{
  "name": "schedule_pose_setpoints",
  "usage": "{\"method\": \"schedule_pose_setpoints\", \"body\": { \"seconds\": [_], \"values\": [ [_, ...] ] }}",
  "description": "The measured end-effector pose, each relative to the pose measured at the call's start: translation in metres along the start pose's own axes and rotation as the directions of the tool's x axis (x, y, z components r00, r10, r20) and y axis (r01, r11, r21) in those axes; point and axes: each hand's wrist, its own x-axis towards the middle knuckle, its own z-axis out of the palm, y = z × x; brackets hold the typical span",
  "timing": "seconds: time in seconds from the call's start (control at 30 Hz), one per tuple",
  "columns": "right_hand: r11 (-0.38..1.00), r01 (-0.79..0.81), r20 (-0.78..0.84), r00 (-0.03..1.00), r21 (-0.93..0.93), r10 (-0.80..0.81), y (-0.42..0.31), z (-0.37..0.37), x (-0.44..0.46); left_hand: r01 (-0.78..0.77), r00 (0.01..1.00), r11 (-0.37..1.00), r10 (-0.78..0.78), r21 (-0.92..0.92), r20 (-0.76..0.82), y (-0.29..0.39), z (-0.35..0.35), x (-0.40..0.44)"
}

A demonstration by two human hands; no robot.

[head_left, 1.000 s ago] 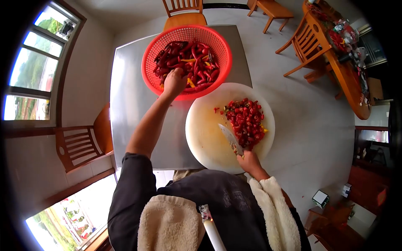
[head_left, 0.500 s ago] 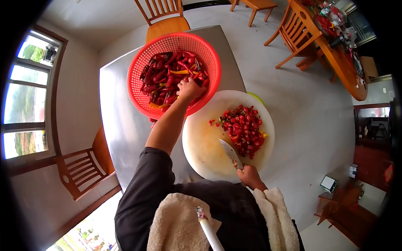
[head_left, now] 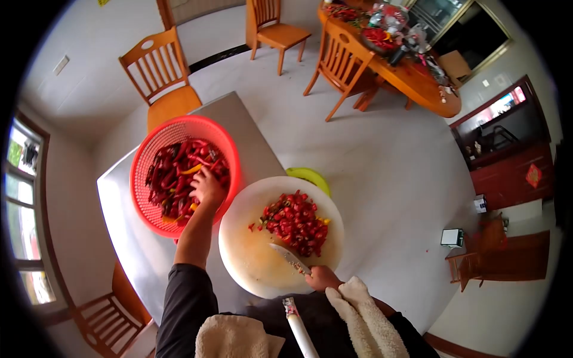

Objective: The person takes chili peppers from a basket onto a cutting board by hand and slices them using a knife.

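My left hand (head_left: 207, 186) is inside a red plastic colander basket (head_left: 234, 156), resting on whole red chili peppers (head_left: 170, 173). Its fingers are apart over the peppers, their tips partly hidden; I see nothing clearly gripped. A few orange-yellow peppers lie among the red ones. My right hand (head_left: 322, 278) is closed around the handle of a kitchen knife (head_left: 290, 258), whose blade has bits of pepper stuck to it. The blade is over a round white cutting board (head_left: 245, 262), beside a heap of chopped red peppers (head_left: 298, 224).
Basket and board stand on a metal-topped table (head_left: 119, 197). A green rounded object (head_left: 310, 177) shows behind the board. A wooden chair (head_left: 170, 89) stands beyond the table. A cluttered wooden table (head_left: 412, 80) is at the back right. A lit cigarette (head_left: 298, 328) juts into view below.
My view has swung right and up, so everything sits lower and further left. My left hand stays among the peppers, and the knife still rests over the board in my right.
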Motion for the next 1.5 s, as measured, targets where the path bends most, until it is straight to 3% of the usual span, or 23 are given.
{"method": "schedule_pose_setpoints", "body": {
  "seconds": [0.03, 0.1, 0.23, 0.27, 0.3, 0.37, 0.4, 0.47, 0.5, 0.57, 0.63, 0.73, 0.83, 1.0, 1.13, 1.3, 1.37, 1.43, 1.47, 1.5],
  "values": [
    [1.000, 0.006, 0.004, 1.000, 0.013, -0.007, 0.003, 0.003, 0.001, 0.036, 0.997, 0.999, -0.033, -0.041, 0.062, -0.003, 0.014, 0.010],
    [1.000, -0.004, 0.007, 1.000, 0.020, 0.004, 0.001, 0.002, 0.002, 0.058, 0.996, 0.997, -0.061, 0.053, 0.058, -0.002, 0.026, 0.019],
    [0.997, 0.038, -0.014, 0.999, 0.064, -0.037, 0.003, 0.003, 0.000, -0.070, 0.997, 0.997, 0.070, -0.031, 0.019, -0.010, 0.018, 0.007],
    [0.991, 0.117, -0.081, 0.990, 0.057, -0.113, 0.011, 0.010, 0.002, -0.096, 0.994, 0.990, 0.101, -0.100, 0.045, -0.010, 0.011, 0.002],
    [0.995, 0.097, -0.097, 0.991, 0.025, -0.094, 0.011, 0.010, 0.004, -0.109, 0.990, 0.981, 0.121, -0.159, 0.073, -0.016, 0.002, 0.000],
    [0.998, 0.062, -0.067, 0.996, -0.023, -0.064, 0.013, 0.011, 0.002, -0.242, 0.970, 0.924, 0.242, -0.296, -0.036, -0.043, 0.058, 0.049],
    [0.999, 0.039, -0.047, 0.998, 0.005, -0.039, 0.011, 0.008, 0.002, -0.241, 0.971, 0.874, 0.221, -0.423, -0.097, -0.046, 0.034, 0.037],
    [0.998, 0.028, -0.001, 1.000, 0.050, -0.028, 0.000, -0.004, -0.005, -0.013, 0.988, 0.731, 0.114, -0.682, 0.104, -0.059, 0.003, 0.037],
    [0.997, 0.045, -0.002, 0.999, 0.065, -0.045, -0.006, -0.010, -0.003, -0.195, 0.981, 0.686, 0.138, -0.700, -0.139, -0.081, 0.029, 0.063],
    [0.981, 0.171, -0.104, 0.981, 0.092, -0.162, 0.000, -0.004, -0.001, 0.030, 0.993, 0.375, 0.099, -0.927, 0.072, -0.095, -0.008, 0.053],
    [0.984, 0.154, -0.070, 0.986, 0.088, -0.148, 0.000, -0.007, 0.000, 0.090, 0.977, 0.224, 0.169, -0.970, 0.130, -0.116, -0.038, 0.042],
    [0.969, 0.205, -0.128, 0.974, 0.134, -0.188, -0.006, -0.008, -0.001, 0.022, 0.985, 0.030, 0.169, -0.999, 0.027, -0.138, -0.043, 0.044],
    [0.986, 0.144, -0.053, 0.989, 0.085, -0.140, -0.002, -0.008, 0.001, 0.070, 0.986, -0.123, 0.159, -0.990, 0.050, -0.146, -0.066, 0.031],
    [0.983, 0.174, -0.084, 0.982, 0.066, -0.168, -0.007, -0.012, 0.000, 0.071, 0.986, -0.285, 0.166, -0.956, 0.024, -0.163, -0.078, 0.028],
    [0.993, 0.120, -0.063, 0.991, -0.020, -0.121, 0.003, -0.007, 0.005, 0.118, 0.971, -0.331, 0.234, -0.936, 0.039, -0.170, -0.092, 0.021],
    [0.992, 0.122, -0.058, 0.991, -0.011, -0.122, -0.003, -0.011, 0.004, 0.181, 0.856, -0.443, 0.510, -0.878, -0.080, -0.151, -0.134, -0.023],
    [0.996, 0.088, -0.019, 0.996, -0.009, -0.088, 0.007, -0.008, 0.007, 0.235, 0.772, -0.407, 0.630, -0.883, -0.086, -0.137, -0.151, -0.065],
    [0.999, 0.037, 0.039, 0.999, 0.005, -0.037, 0.010, -0.008, 0.013, 0.192, 0.767, -0.340, 0.637, -0.921, -0.075, -0.114, -0.154, -0.111],
    [0.999, -0.006, 0.096, 0.995, 0.050, 0.001, 0.007, -0.011, 0.013, 0.116, 0.799, -0.204, 0.601, -0.972, -0.030, -0.102, -0.148, -0.133],
    [0.994, -0.051, 0.150, 0.988, 0.091, 0.037, 0.000, -0.018, 0.012, 0.195, 0.797, -0.064, 0.591, -0.979, 0.120, -0.093, -0.134, -0.149]
  ]
}}
